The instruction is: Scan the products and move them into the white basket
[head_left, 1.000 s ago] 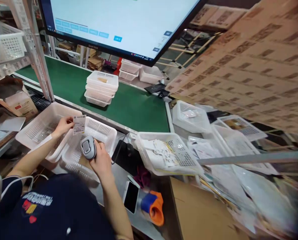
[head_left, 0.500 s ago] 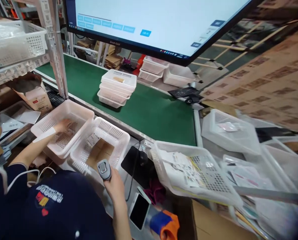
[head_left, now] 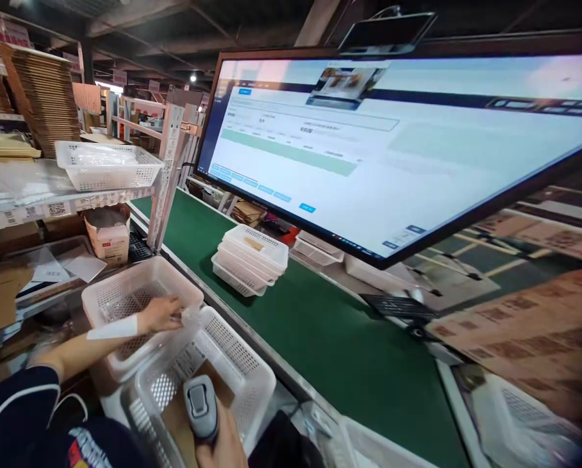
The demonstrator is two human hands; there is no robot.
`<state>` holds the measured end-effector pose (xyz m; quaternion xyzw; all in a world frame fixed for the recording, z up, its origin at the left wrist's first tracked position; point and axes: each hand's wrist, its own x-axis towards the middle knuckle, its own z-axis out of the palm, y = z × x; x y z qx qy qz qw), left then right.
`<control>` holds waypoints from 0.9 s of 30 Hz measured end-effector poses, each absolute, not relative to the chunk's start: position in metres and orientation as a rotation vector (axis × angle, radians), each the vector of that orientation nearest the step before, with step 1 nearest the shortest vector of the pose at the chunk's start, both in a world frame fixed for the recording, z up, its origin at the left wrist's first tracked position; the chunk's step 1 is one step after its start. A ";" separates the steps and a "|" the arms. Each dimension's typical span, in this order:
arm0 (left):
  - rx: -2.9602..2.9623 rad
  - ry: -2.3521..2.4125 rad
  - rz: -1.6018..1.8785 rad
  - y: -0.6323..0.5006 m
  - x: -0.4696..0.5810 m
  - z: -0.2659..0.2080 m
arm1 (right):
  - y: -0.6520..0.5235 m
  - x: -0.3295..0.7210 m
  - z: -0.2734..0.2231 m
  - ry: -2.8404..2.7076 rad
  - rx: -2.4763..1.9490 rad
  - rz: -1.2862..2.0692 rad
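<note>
left hand [head_left: 161, 314] – fingers curled on basket [head_left: 125, 292] rim; right hand [head_left: 225, 442] – gripping scanner [head_left: 201, 406]

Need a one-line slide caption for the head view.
Right hand grips a grey barcode scanner over a white basket; left hand rests in the neighbouring basket, beside a green conveyor under a large monitor.
</note>
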<state>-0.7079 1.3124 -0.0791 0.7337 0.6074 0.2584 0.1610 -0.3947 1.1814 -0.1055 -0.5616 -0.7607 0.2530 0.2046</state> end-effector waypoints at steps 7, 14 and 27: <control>2.157 1.400 0.741 1.296 -0.631 -0.100 | 1.168 -0.414 -0.065 -2.133 -1.725 0.597; 2.162 1.284 0.734 1.292 -0.642 -0.096 | 1.154 -0.429 -0.015 -2.043 -1.921 0.774; 2.317 1.469 0.503 1.283 -0.683 -0.077 | 1.133 -0.401 -0.051 -1.995 -1.874 0.887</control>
